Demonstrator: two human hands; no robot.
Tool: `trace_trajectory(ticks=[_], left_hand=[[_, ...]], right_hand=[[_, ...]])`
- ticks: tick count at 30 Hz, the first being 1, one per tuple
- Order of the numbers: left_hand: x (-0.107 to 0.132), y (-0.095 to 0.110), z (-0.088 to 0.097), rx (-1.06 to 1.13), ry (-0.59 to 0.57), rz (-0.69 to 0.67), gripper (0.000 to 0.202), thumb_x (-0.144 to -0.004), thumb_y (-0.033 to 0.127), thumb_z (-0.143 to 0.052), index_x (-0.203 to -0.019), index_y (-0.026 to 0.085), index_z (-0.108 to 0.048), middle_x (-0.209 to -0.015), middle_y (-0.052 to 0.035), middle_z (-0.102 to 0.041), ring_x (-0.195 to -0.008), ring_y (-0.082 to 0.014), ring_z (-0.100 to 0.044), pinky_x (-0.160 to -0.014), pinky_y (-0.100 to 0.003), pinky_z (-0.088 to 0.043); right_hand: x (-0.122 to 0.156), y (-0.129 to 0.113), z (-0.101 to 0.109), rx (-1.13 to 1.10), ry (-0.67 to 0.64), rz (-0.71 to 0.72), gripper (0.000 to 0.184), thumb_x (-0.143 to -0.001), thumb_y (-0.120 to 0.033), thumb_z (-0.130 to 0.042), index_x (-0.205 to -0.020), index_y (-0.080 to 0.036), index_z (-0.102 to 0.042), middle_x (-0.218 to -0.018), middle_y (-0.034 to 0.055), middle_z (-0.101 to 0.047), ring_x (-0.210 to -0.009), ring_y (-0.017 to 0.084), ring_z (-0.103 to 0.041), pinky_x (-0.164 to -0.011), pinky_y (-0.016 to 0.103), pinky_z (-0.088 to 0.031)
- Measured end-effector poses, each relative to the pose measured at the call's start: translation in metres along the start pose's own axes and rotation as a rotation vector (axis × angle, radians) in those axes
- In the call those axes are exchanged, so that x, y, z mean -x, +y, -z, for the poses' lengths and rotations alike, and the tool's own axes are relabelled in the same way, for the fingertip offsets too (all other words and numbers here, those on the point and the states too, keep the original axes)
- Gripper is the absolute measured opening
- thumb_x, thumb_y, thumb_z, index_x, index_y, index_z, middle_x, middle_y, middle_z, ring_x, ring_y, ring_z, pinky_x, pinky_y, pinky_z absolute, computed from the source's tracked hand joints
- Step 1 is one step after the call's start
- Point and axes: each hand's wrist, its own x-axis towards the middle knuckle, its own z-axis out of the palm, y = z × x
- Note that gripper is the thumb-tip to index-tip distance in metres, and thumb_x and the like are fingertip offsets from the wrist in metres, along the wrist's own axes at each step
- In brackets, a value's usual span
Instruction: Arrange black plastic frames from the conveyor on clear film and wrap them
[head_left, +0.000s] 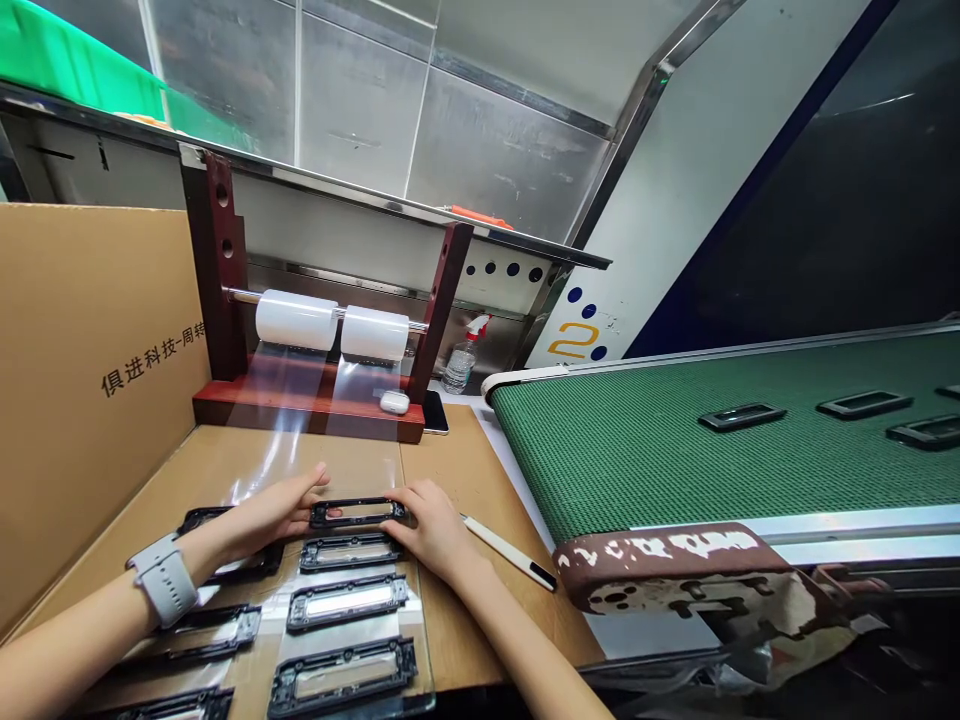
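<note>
A black rectangular plastic frame (358,512) with a long window is gripped at its right end by my right hand (429,525), thumb and fingers pinching it. My left hand (289,505) is at the frame's left end, fingers partly behind it and thumb raised; its exact grip is partly hidden. Closer to me lies a column of similar frames, among them one black frame (348,603), on clear film (281,640). More frames lie in a left column, such as one black frame (210,632), partly covered by my left forearm.
A dark red wooden stand carries two film rolls (298,320). A white earbud case (394,402), a phone (435,412) and a spray bottle (461,362) are near it. A cutter-like white tool (510,553) lies right. A green conveyor (637,450) bears several frames; a cardboard box (90,400) stands left.
</note>
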Motion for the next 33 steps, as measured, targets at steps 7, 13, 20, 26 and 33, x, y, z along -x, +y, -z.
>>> trace_trajectory(ticks=[7,13,20,26,33], left_hand=[[0.023,-0.016,-0.002,-0.580,0.133,-0.292,0.079,-0.094,0.069,-0.026,-0.155,0.019,-0.025,-0.165,-0.0129,-0.023,-0.151,-0.0291,-0.021,-0.122,-0.054,-0.012],[0.044,-0.025,-0.014,-1.082,-0.078,-0.381,0.069,-0.091,0.061,-0.046,-0.148,0.024,-0.040,-0.159,-0.0041,-0.030,-0.149,-0.0299,-0.024,-0.122,-0.055,-0.010],[0.037,-0.026,-0.015,-1.282,-0.058,-0.409,0.066,-0.095,0.062,-0.037,-0.149,0.024,-0.037,-0.159,-0.0050,-0.028,-0.148,-0.0288,-0.027,-0.121,-0.051,-0.021],[0.035,-0.029,-0.016,-1.319,-0.043,-0.435,0.068,-0.095,0.064,-0.034,-0.149,0.022,-0.035,-0.158,-0.0066,-0.028,-0.147,-0.0287,-0.028,-0.121,-0.050,-0.023],[0.037,-0.029,-0.016,-1.304,-0.034,-0.455,0.067,-0.095,0.063,-0.036,-0.149,0.024,-0.035,-0.158,-0.0066,-0.028,-0.147,-0.0292,-0.027,-0.120,-0.051,-0.024]], right_hand=[[-0.006,-0.002,0.002,0.008,-0.039,-0.070,0.037,-0.078,-0.029,-0.083,-0.107,-0.019,-0.064,-0.098,0.0048,-0.071,-0.091,0.022,-0.065,-0.079,0.031,-0.050],[-0.012,0.000,0.005,0.076,-0.026,-0.085,0.047,-0.071,-0.039,-0.087,-0.106,-0.019,-0.063,-0.093,0.0040,-0.070,-0.085,0.022,-0.065,-0.072,0.031,-0.049],[-0.039,-0.017,-0.002,0.235,-0.009,0.109,0.020,-0.092,-0.029,-0.069,-0.110,-0.021,-0.068,-0.102,0.0069,-0.069,-0.101,0.022,-0.061,-0.088,0.034,-0.045],[-0.073,-0.030,-0.023,0.388,-0.082,0.219,0.012,-0.096,-0.025,-0.062,-0.099,-0.015,-0.068,-0.101,0.0056,-0.068,-0.101,0.021,-0.063,-0.090,0.039,-0.049],[-0.085,-0.034,-0.035,0.471,-0.165,0.228,0.019,-0.097,-0.031,-0.062,-0.106,-0.015,-0.065,-0.111,0.0062,-0.067,-0.103,0.022,-0.064,-0.091,0.044,-0.053]])
